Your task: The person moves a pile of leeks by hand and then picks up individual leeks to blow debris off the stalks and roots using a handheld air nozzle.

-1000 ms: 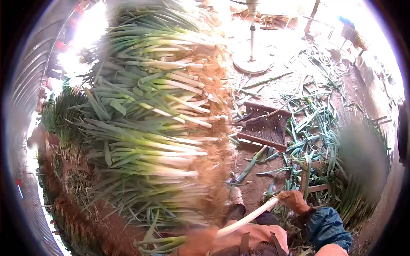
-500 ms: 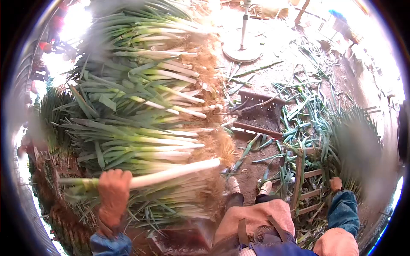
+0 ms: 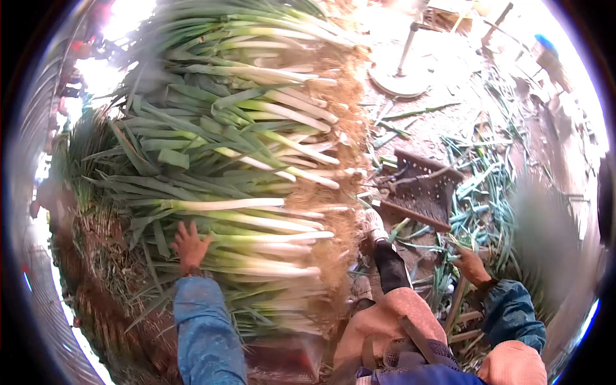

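Long leeks (image 3: 269, 235) lie side by side in a thick heap on my left, white stalks and roots toward the middle, green leaves toward the left. My left hand (image 3: 190, 245) is open over the heap, its fingers spread at the green part of the stalks and nothing in its grasp. A single leek (image 3: 224, 205) rests on top just beyond those fingertips. Low on the right, my right hand (image 3: 473, 266) is beside loose green leaves (image 3: 478, 239) and above a wooden frame (image 3: 457, 301). Its fingers are partly hidden, and I cannot tell whether they hold a leaf.
A brown perforated metal piece (image 3: 417, 189) stands on the ground ahead, among scattered leaf scraps (image 3: 487, 173). Farther off is a round-based stand (image 3: 401, 83). My shoe (image 3: 373, 224) is close to the root ends. Another leek bundle (image 3: 86, 160) is at far left.
My left hand has let go of the leek it held and moved up and right over the heap. My right hand has moved left and forward. One foot has stepped forward; the view has shifted.
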`<state>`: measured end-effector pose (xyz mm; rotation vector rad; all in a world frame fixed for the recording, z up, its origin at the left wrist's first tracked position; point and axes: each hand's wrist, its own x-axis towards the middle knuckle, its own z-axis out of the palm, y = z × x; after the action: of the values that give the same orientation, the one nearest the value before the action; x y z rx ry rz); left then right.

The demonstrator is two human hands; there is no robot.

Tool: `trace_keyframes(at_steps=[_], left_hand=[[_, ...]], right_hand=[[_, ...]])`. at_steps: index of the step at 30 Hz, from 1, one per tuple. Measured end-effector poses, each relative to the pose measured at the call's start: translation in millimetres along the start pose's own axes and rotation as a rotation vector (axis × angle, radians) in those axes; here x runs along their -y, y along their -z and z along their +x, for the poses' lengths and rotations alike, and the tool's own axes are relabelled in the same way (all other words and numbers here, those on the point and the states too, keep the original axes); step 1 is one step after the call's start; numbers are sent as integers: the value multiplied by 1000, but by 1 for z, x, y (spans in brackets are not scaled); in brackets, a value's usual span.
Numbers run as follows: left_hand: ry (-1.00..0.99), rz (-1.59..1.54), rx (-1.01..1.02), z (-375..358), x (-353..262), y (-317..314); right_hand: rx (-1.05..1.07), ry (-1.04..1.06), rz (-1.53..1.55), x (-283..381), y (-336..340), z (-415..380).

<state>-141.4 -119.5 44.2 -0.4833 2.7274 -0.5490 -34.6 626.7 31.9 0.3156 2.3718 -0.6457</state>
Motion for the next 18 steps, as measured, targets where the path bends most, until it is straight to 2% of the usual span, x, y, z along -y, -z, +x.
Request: trace_keyframes(at_steps=[1,3,5,6,8,9,10,11,12,13,15,16,18], left_hand=[[-3,-16,-75,3,-2,-24],[-40,-42,135,13,-11,26],[-50,-22,296,36,-17,72],[-39,-3,340,53,-19,86],[-118,-85,-6,73,-47,128],[-201,-174,-402,78,-73,156],[-270,-124,-507,93,-92,173],[-341,-70,-622,114,-110,185],[-361,-80,-631,131,-126,191],[-379,-92,-631,144,-139,194],[-395,-72,-633,175,-161,188],[-410,-69,-628,186,-170,181],[-290,-63,-483,199,-170,162]], right_hand=[[30,112,6,20,-2,31],[44,433,59,119,23,80],[-48,763,-138,177,14,149],[-14,757,-59,212,8,180],[-11,819,111,290,-3,229],[56,924,152,334,7,241],[91,796,5,372,5,257],[-14,907,37,393,-17,288],[107,825,-55,425,-9,296],[60,864,-87,443,-12,304],[61,798,-101,463,-36,334],[-2,783,-128,463,-47,342],[-124,734,-184,452,-58,348]])
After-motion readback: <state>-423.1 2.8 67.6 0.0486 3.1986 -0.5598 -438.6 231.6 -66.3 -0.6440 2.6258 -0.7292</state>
